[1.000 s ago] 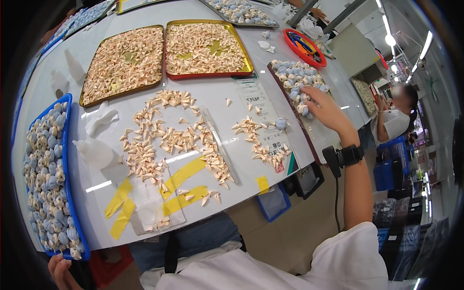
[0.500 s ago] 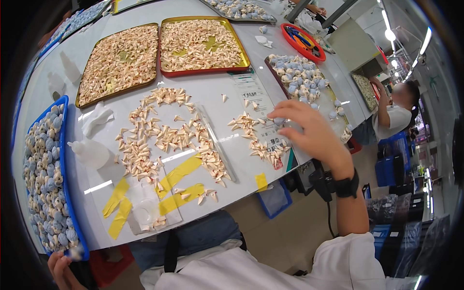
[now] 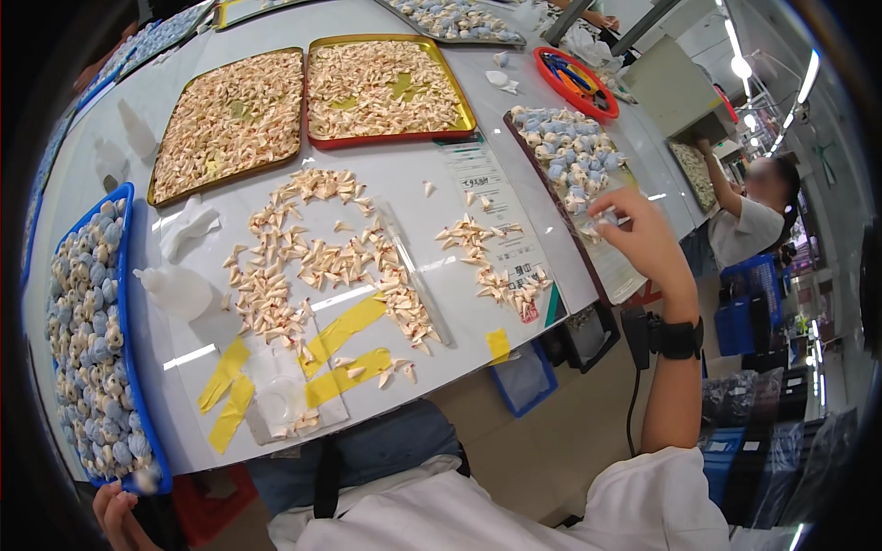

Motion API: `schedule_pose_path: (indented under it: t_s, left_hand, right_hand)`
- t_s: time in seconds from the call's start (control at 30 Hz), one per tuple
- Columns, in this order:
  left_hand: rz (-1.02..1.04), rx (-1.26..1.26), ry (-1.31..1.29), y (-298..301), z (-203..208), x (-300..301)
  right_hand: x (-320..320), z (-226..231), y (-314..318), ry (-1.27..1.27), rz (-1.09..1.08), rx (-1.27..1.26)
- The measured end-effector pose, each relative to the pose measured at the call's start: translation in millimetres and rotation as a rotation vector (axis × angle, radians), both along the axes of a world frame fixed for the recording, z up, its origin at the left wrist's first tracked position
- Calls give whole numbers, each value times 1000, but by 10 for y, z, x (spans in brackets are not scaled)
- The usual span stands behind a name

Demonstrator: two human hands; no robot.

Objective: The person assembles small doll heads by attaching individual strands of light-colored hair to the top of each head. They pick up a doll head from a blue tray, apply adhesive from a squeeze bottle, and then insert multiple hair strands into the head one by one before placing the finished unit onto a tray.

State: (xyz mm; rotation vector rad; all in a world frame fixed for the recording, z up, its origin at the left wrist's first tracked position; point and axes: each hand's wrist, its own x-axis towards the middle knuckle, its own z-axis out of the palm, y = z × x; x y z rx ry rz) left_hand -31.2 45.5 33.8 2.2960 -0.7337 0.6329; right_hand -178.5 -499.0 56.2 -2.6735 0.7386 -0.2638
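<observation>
My right hand (image 3: 643, 241) is over the near part of a shallow tray (image 3: 614, 286) on the right. Its thumb and index finger are pinched on a small round blue-and-cream piece (image 3: 606, 219). Similar round pieces (image 3: 571, 151) fill the tray's far part. At the lower left, my left hand (image 3: 115, 516) has curled fingers beside the corner of a blue tray (image 3: 162, 468). A blurred small round pale piece (image 3: 145, 481) is at its fingertips. Small cream cone-shaped pieces (image 3: 276, 248) lie loose on the table, with a smaller group (image 3: 501, 275) nearer my right hand.
Two metal trays (image 3: 301, 110) of cones stand at the back. A white squeeze bottle (image 3: 175, 292), crumpled tissue (image 3: 190, 227) and yellow tape strips (image 3: 342, 332) are on the table. A red basket (image 3: 602, 108) of tools sits far right. Another person (image 3: 746, 216) works beyond.
My right hand has moved right, from above the smaller cone group to the right tray, with the small round piece in its fingers. My left hand has barely moved.
</observation>
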Motion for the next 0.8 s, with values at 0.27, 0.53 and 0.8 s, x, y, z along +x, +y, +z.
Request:
schedule_pose_path:
  t_s: [0.27, 0.53, 0.8]
  left_hand:
    - [-83, 26, -29, -84, 22, 59]
    - [-33, 40, -25, -4, 19, 1]
    - [-18, 30, 20, -103, 40, -17]
  right_hand:
    - [-17, -288, -239, 16, 6, -143]
    - [-157, -49, -519, -21, -97, -159]
    - [-396, -322, -1045, 335, -241, -164]
